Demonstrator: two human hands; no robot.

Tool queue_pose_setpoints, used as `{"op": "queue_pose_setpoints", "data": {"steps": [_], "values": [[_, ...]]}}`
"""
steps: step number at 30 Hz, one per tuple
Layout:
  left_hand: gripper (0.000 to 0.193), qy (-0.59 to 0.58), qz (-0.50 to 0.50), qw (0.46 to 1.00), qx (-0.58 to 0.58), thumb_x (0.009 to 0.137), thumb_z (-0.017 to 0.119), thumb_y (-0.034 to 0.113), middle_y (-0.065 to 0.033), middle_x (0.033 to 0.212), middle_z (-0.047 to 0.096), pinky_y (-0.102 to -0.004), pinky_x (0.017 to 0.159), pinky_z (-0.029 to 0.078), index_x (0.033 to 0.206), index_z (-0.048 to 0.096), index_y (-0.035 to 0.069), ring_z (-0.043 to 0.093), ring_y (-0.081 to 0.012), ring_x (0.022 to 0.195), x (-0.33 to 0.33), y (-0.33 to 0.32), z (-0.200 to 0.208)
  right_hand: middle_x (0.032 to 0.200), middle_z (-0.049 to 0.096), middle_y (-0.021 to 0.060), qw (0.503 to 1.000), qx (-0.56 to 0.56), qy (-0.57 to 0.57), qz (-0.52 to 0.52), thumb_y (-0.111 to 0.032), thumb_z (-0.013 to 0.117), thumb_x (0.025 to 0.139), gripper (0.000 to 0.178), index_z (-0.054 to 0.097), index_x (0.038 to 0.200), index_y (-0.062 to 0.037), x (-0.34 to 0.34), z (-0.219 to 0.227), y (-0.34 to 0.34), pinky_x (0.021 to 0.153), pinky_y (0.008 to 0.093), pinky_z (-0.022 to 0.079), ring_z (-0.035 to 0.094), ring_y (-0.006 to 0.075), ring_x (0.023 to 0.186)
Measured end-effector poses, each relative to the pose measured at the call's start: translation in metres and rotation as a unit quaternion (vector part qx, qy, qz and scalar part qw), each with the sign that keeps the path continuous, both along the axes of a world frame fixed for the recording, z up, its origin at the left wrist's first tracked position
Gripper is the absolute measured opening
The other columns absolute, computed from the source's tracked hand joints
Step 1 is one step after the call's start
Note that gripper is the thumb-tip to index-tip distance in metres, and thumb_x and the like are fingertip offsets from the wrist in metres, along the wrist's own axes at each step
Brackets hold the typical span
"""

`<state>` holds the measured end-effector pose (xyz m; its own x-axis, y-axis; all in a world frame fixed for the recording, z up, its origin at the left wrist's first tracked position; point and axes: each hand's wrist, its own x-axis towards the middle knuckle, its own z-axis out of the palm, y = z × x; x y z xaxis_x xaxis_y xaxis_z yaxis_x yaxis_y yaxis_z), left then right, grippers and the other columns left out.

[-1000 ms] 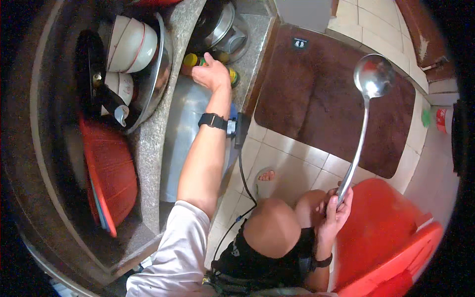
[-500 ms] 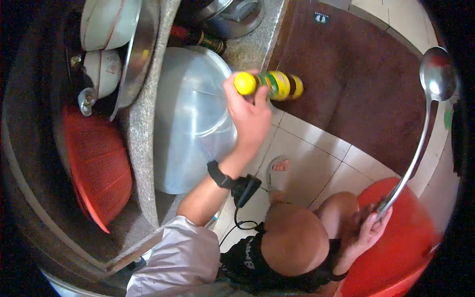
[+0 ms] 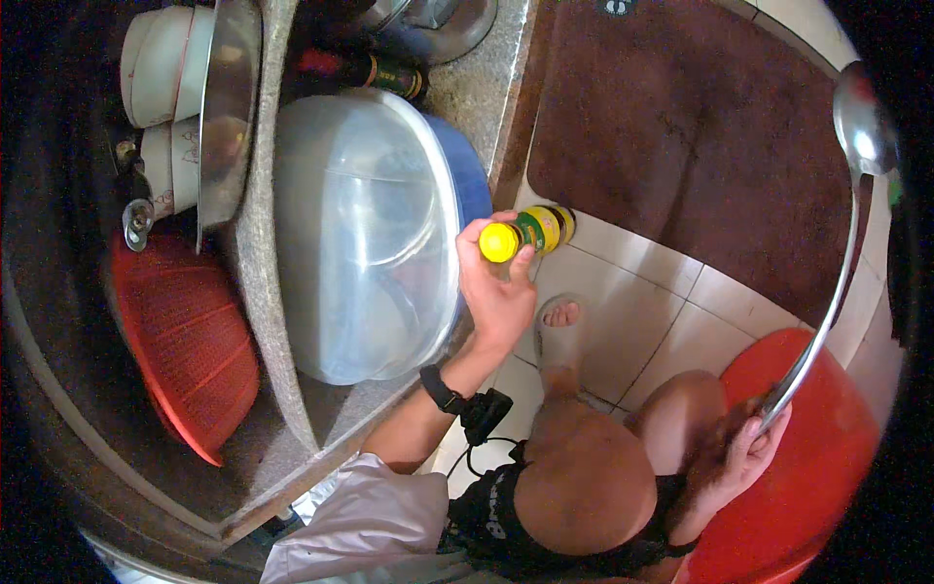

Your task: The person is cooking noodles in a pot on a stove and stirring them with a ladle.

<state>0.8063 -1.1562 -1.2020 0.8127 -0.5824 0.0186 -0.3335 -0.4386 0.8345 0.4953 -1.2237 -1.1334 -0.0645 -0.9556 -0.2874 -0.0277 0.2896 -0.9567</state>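
Note:
My left hand point(image 3: 494, 297) is closed around a bottle point(image 3: 547, 230) with a yellow cap and a green and yellow label. The cap tips toward me, and the bottle's lower end points away to the right, over the tiled floor. My fingers are close beside the rim of a blue basin point(image 3: 465, 167) topped by a translucent cover point(image 3: 379, 253). At the lower right, my right hand point(image 3: 744, 465) grips the end of a long-handled metal ladle point(image 3: 866, 131). Its curved handle rises along the right side, with the bowl at the upper right, above the mat's edge.
On the stone shelf point(image 3: 272, 263), a dark bottle point(image 3: 394, 76) lies behind the basin. To the left are stacked bowls point(image 3: 165, 73), a metal pan point(image 3: 231, 127) and a red colander point(image 3: 190, 350). A brown mat point(image 3: 681, 146) covers the far floor; a red stool point(image 3: 827, 448) is at right.
My left hand has brought the bottle nearer to me, away from the mat's edge. More of the basin's blue side shows. The view has shifted slightly; both grips stay the same.

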Motion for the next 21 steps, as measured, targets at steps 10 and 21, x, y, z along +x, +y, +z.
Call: {"op": "queue_pose_setpoints", "data": {"steps": [10,21], "values": [[0.045,-0.074,0.118,0.980,-0.139,0.087,0.065,-0.009,-0.0165,0.120,0.058,-0.0372,0.104,0.042,0.125,0.041,-0.001,0.056,-0.0248,0.114,0.057,-0.098,0.020,0.104,0.061,0.0036,0.994,0.066,-0.083,0.010,-0.014,0.064,0.097,0.057,0.039,0.145,0.0001,0.009,0.017,-0.007,0.059,0.0204,0.039,0.050,0.0065,0.072],[0.044,-0.089,0.185,0.966,-0.156,0.089,0.070,0.001,-0.0162,0.115,0.055,-0.0391,0.098,0.044,0.122,0.042,-0.003,0.056,-0.0257,0.104,0.115,-0.161,0.052,0.105,0.061,0.0029,0.991,0.087,-0.096,0.018,-0.019,0.067,0.096,0.059,0.040,0.145,-0.0004,0.013,0.027,-0.006,0.063,0.0211,0.041,0.052,0.0073,0.077]]}}
